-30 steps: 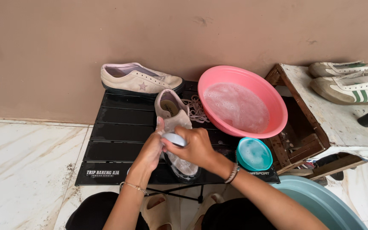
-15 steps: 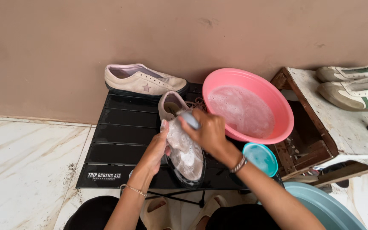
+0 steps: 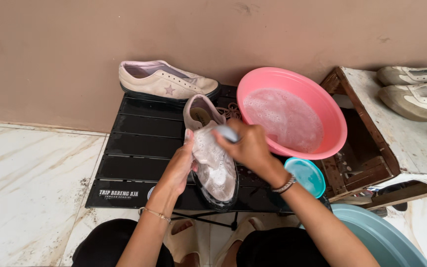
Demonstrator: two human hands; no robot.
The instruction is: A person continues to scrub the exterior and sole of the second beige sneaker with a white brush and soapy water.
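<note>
A soapy beige sneaker [image 3: 212, 158] lies on a small black slatted table [image 3: 139, 148], toe toward me. My left hand [image 3: 181, 165] holds it by its left side. My right hand [image 3: 245, 146] is closed around a light blue brush [image 3: 228, 132] pressed on the shoe's foamy upper near the opening. A second beige sneaker [image 3: 166, 81] with a star on its side stands at the table's far edge against the wall.
A pink basin [image 3: 292, 111] of sudsy water sits right of the shoe. A small teal lid or bowl [image 3: 306, 175] lies below it. A worn wooden crate [image 3: 371, 143] holds two white sneakers with green stripes [image 3: 416, 96]. A grey-blue tub rim [image 3: 376, 237] shows bottom right.
My right hand with the brush has moved up the shoe from the toe toward the opening. Foam has spread over the upper. My left hand still steadies the shoe.
</note>
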